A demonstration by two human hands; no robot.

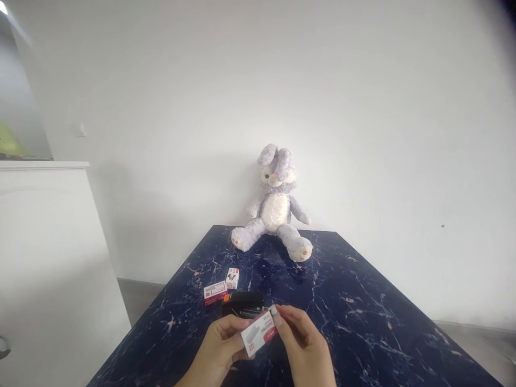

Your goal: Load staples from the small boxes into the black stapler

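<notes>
A small white and red box of staples [258, 332], with a grey staple strip pictured on its face, is held tilted above the near part of the table. My left hand [217, 346] grips its left end between thumb and fingers. At the upper right end of the box, my right hand [304, 341] pinches with thumb and forefinger, where a small greyish part shows; whether it is a flap or staples I cannot tell. Just beyond the box lies a black case [245, 300] with an orange spot, partly hidden by the box and my left hand.
Left of the case lies a red and white box [215, 292], beside a smaller white box [233, 277] with a dark picture. A plush rabbit [276, 210] sits at the far end of the dark blue marbled table [342, 306], against the wall. A white cabinet [48, 242] stands left.
</notes>
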